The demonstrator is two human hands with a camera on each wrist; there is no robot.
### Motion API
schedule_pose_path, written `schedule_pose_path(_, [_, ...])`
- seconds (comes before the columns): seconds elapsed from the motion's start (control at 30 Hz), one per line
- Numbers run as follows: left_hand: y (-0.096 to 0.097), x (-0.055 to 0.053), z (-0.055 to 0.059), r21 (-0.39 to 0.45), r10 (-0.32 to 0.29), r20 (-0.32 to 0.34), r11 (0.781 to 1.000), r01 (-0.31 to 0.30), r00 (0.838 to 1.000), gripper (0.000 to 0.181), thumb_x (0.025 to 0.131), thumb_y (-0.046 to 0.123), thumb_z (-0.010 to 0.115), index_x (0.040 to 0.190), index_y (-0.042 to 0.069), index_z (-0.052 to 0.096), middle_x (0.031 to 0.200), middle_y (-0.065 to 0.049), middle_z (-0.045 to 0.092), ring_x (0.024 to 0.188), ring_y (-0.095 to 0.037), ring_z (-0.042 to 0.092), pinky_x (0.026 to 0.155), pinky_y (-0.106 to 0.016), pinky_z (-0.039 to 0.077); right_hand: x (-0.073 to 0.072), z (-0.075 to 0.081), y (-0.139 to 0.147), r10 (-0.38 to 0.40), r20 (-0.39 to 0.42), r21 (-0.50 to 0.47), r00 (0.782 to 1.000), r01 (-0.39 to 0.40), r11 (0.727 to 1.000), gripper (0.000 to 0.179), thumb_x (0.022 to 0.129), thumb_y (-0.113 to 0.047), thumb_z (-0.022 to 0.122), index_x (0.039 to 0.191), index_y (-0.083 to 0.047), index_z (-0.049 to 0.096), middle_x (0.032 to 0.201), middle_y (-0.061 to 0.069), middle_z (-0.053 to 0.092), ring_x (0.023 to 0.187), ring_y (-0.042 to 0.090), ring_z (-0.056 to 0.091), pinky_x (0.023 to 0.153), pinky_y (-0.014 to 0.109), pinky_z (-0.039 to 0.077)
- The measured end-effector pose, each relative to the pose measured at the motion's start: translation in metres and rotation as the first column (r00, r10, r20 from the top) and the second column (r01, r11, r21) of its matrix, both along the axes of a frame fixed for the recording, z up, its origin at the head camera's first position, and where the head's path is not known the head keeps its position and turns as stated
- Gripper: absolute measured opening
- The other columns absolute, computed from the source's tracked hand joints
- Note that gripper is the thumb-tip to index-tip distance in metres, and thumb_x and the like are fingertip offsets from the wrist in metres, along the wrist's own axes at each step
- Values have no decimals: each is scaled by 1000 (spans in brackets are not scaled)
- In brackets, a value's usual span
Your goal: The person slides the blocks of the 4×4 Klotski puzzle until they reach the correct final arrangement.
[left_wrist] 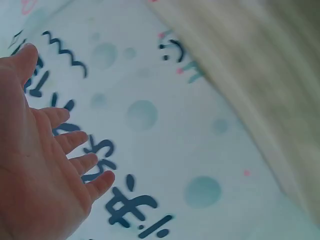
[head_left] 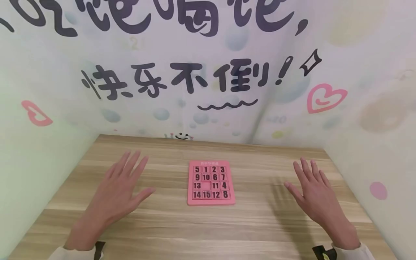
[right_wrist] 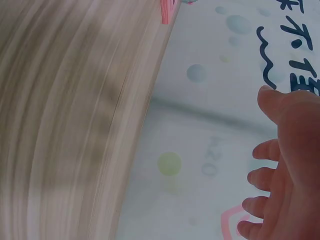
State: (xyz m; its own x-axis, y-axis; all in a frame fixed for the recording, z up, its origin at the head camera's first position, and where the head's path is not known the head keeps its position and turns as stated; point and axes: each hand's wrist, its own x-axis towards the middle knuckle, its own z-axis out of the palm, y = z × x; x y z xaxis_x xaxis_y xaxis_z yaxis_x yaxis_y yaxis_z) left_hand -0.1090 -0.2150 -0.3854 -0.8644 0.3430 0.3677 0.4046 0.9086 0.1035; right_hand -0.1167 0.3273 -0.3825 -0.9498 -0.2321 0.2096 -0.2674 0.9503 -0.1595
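A pink sliding number puzzle [head_left: 211, 201] lies flat on the wooden table, in the middle of the head view. Its black-numbered tiles fill a four-by-four grid, with one gap in the third row, second column. To its left, my left hand [head_left: 118, 189] is held over the table with fingers straight and thumb spread, holding nothing. On the far right, my right hand [head_left: 316, 195] is likewise spread and holds nothing, casting a shadow on the table. Both palms show in part in the wrist views, and a corner of the puzzle [right_wrist: 168, 11] appears at the top of the right wrist view.
The light wood-grain table [head_left: 162, 231] ends at a white printed backdrop [head_left: 182, 104] with large dark characters, bubbles and pink hearts. White walls [head_left: 35, 162] close in on the left and right. Dark straps with pale sleeves [head_left: 354, 252] sit at both wrists.
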Motion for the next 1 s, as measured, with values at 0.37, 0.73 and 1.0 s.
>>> schedule_pose_path(0.37, [28,-11,25,20,-26,-14,999,26,1000,83,98,52,64,160,3,39,167,-23,35,154,-47,31,116,-70,38,-11,-3,-27,16,31,-23,999,-15,1000,78,108,-45,53,164,0,26,169,32,22,159,52,13,128,66,13])
schedule_pose_path(0.73, [35,-28,10,38,-23,126,999,18,992,85,102,54,58,165,4,29,172,-22,25,159,-47,22,122,-69,32,-29,-2,-74,65,90,-73,994,-58,996,76,108,-43,55,165,-3,26,173,26,17,160,50,11,124,71,20])
schedule_pose_path(1.0, [39,-37,2,38,-25,184,999,18,983,85,102,55,57,166,6,28,173,-20,24,159,-45,21,122,-68,32,-38,-11,-93,76,102,-81,992,-68,994,71,107,-40,58,163,-2,35,172,23,25,160,49,14,124,71,21])
